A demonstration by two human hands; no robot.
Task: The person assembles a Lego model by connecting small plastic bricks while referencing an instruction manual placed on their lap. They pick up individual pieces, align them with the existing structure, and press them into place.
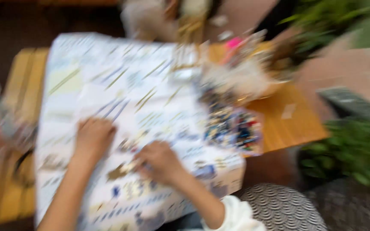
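Pressing down on a large white printed sheet [120, 98], both hands work at its near end. The sheet covers most of the wooden counter [294, 124], its long axis running from the person away toward the far edge, tilted slightly rightward; its near end droops over the counter's edge. The left hand [93, 137] lies on the sheet with fingers curled under, knuckles up; blur hides whether it grips anything. The right hand [161, 161], just beside it, has its fingers bunched over small gold-coloured pieces [123, 170] on the sheet; whether they pinch one I cannot tell. Right of the sheet sits a heap of dark, many-coloured small items [232, 126], and beyond that a pale fluffy mass with something pink [245, 70]. The counter is warm slatted wood. Green plants [352, 149] stand to its right, above a scalloped-pattern grey cushion [281, 207]. Everything is heavily smeared by motion.
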